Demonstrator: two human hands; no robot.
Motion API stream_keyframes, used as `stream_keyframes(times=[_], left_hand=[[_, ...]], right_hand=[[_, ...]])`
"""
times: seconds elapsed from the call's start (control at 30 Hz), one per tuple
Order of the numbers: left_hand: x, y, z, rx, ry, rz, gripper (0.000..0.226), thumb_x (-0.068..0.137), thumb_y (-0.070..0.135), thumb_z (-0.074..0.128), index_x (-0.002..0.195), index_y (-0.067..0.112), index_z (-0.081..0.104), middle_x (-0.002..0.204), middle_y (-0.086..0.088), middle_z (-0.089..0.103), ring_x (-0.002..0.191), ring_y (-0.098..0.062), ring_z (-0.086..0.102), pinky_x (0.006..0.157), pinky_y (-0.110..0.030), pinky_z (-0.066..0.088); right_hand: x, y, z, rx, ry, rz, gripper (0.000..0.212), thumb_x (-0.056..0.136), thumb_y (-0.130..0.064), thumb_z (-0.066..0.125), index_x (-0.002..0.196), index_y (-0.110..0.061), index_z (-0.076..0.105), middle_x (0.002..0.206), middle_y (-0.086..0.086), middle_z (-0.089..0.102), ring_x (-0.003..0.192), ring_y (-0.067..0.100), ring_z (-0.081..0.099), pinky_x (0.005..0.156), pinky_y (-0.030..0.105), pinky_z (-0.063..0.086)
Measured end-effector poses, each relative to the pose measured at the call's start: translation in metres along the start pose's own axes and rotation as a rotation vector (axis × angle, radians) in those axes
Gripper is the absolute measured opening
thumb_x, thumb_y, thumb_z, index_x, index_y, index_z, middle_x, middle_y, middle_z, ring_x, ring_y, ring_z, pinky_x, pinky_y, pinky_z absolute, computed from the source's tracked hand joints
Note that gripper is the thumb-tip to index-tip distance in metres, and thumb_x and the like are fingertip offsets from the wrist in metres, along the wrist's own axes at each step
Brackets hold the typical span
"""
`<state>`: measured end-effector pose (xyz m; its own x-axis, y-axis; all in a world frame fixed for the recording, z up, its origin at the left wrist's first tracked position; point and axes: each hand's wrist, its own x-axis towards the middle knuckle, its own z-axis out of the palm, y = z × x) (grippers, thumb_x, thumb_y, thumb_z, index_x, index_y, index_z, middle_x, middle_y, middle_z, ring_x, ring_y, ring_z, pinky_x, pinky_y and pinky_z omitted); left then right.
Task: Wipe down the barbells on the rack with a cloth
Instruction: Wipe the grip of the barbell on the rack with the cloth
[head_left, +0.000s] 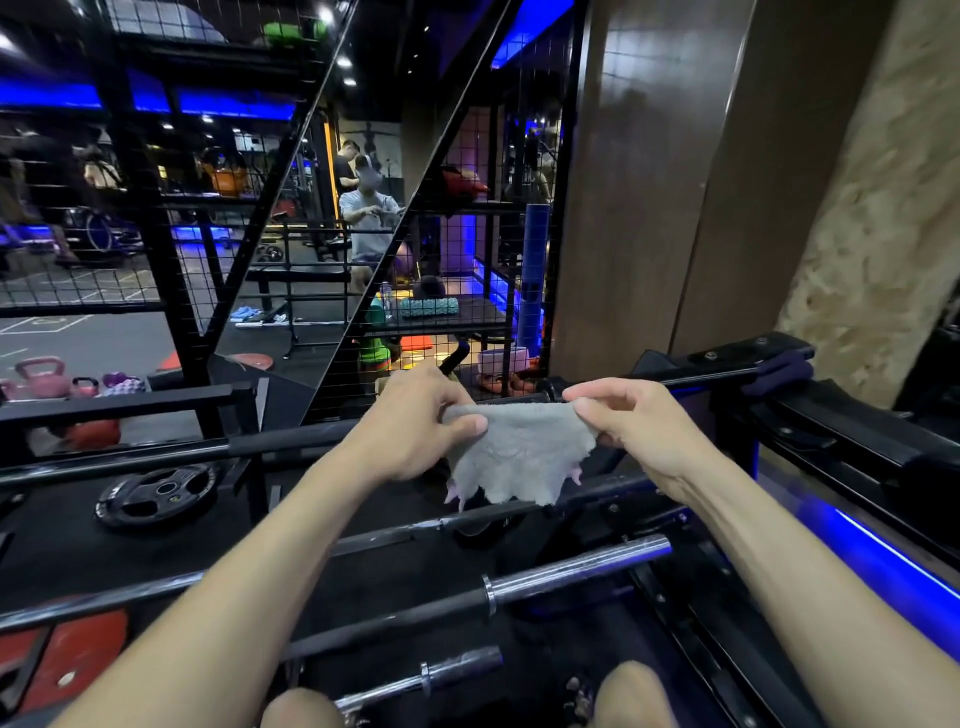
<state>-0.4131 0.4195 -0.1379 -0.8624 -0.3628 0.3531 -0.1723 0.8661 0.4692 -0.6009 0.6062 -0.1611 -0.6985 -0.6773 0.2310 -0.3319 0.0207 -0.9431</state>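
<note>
Both forearms reached forward from the near edge. The left hand pinched the upper left corner of the grey cloth, fingers curled with the thumb over the fabric edge. The right hand pinched the upper right corner in the same manner, fingertips clenched on the fabric. The cloth was held spread between the two hands, top edge fairly taut, ragged lower edge hanging free; small pink patches showed at its lower corners. The cloth hung above the rack, over the far barbells; whether it touched any bar could not be told. Barbells lay roughly left to right across the rack: a near barbell with a chrome sleeve and collar, a nearest barbell with its sleeve end toward the right, and a far barbell with a dark shaft behind the left forearm. A black weight plate lay flat at left beyond the bars. Pink kettlebells stood on the floor at far left. A wire-mesh shelving frame stood at the far centre. A blue light strip ran along the right side. Two knees showed at the near edge.
</note>
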Motion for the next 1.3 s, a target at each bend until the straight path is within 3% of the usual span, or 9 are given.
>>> stream_keyframes(times=[0.13, 0.3, 0.53, 0.67, 0.73, 0.87, 1.07, 1.23, 1.3], left_hand=[[-0.001, 0.006, -0.003, -0.555, -0.123, -0.114, 0.027, 0.099, 0.034, 0.066, 0.083, 0.012, 0.067, 0.078, -0.001, 0.066, 0.070, -0.014, 0.059, 0.070, -0.033, 0.046], [-0.003, 0.010, 0.003, -0.824, -0.137, -0.195, 0.028, 0.101, 0.022, 0.064, 0.111, -0.004, 0.065, 0.082, -0.005, 0.068, 0.062, -0.010, 0.062, 0.054, -0.021, 0.048], [-0.001, -0.003, 0.004, -0.843, -0.037, -0.186, 0.016, 0.097, 0.005, 0.066, 0.110, -0.001, 0.071, 0.085, -0.015, 0.072, 0.069, -0.020, 0.066, 0.057, -0.026, 0.051], [0.000, -0.014, 0.006, -0.862, -0.031, -0.204, 0.015, 0.098, 0.006, 0.064, 0.109, 0.001, 0.073, 0.087, -0.016, 0.072, 0.074, -0.023, 0.064, 0.066, -0.034, 0.051], [0.000, -0.021, 0.008, -0.895, -0.030, -0.228, 0.018, 0.096, 0.009, 0.067, 0.107, -0.005, 0.069, 0.085, -0.019, 0.068, 0.069, -0.023, 0.062, 0.064, -0.034, 0.047], [0.002, -0.032, 0.023, -0.803, 0.048, -0.314, 0.031, 0.094, 0.016, 0.072, 0.096, -0.013, 0.062, 0.080, -0.016, 0.059, 0.065, -0.023, 0.051, 0.054, -0.029, 0.038], [-0.002, -0.015, 0.048, -0.444, 0.143, -0.191, 0.014, 0.091, 0.026, 0.074, 0.081, 0.018, 0.069, 0.066, 0.006, 0.061, 0.058, -0.010, 0.054, 0.064, -0.032, 0.047], [0.000, -0.018, 0.062, -0.596, 0.025, -0.040, 0.004, 0.095, 0.024, 0.071, 0.095, 0.028, 0.072, 0.087, -0.003, 0.072, 0.076, -0.010, 0.062, 0.075, -0.034, 0.051], [-0.003, -0.025, 0.066, -0.729, -0.048, -0.039, 0.021, 0.090, 0.030, 0.077, 0.109, 0.027, 0.070, 0.100, -0.002, 0.075, 0.091, -0.016, 0.071, 0.081, -0.032, 0.057]], right_hand=[[-0.003, -0.001, 0.000, -0.084, -0.070, 0.021, 0.024, 0.106, -0.020, 0.056, 0.097, -0.011, 0.076, 0.081, -0.003, 0.069, 0.072, 0.007, 0.056, 0.060, 0.016, 0.045], [-0.007, -0.002, 0.005, 0.158, -0.177, 0.150, 0.039, 0.111, -0.035, 0.042, 0.104, -0.013, 0.073, 0.098, 0.005, 0.073, 0.094, 0.017, 0.065, 0.092, 0.037, 0.053], [-0.015, 0.000, 0.007, 0.329, -0.159, 0.161, 0.039, 0.103, -0.037, 0.057, 0.117, -0.004, 0.073, 0.084, 0.015, 0.069, 0.061, 0.024, 0.061, 0.045, 0.030, 0.051], [-0.012, 0.007, 0.005, 0.411, -0.242, 0.221, 0.045, 0.085, -0.022, 0.075, 0.126, -0.007, 0.069, 0.113, 0.012, 0.076, 0.099, 0.022, 0.073, 0.089, 0.040, 0.060], [-0.010, 0.010, 0.005, 0.350, -0.206, 0.225, 0.032, 0.090, -0.018, 0.073, 0.120, -0.008, 0.072, 0.114, 0.014, 0.076, 0.105, 0.026, 0.073, 0.096, 0.044, 0.058], [-0.013, 0.012, 0.013, 0.253, -0.114, 0.259, 0.012, 0.094, -0.014, 0.073, 0.105, -0.011, 0.077, 0.097, 0.010, 0.078, 0.083, 0.018, 0.073, 0.073, 0.036, 0.061], [-0.018, 0.011, 0.050, 0.299, 0.020, 0.259, 0.004, 0.092, -0.004, 0.075, 0.096, -0.005, 0.074, 0.069, -0.001, 0.069, 0.061, 0.006, 0.067, 0.064, 0.035, 0.062], [-0.014, 0.006, 0.064, 0.444, 0.011, 0.257, 0.013, 0.096, -0.010, 0.071, 0.108, -0.004, 0.072, 0.099, 0.012, 0.078, 0.090, 0.023, 0.077, 0.075, 0.038, 0.064], [-0.012, 0.007, 0.062, 0.503, -0.015, 0.278, 0.017, 0.100, -0.013, 0.066, 0.114, -0.005, 0.071, 0.106, 0.014, 0.078, 0.097, 0.027, 0.077, 0.078, 0.038, 0.064]])
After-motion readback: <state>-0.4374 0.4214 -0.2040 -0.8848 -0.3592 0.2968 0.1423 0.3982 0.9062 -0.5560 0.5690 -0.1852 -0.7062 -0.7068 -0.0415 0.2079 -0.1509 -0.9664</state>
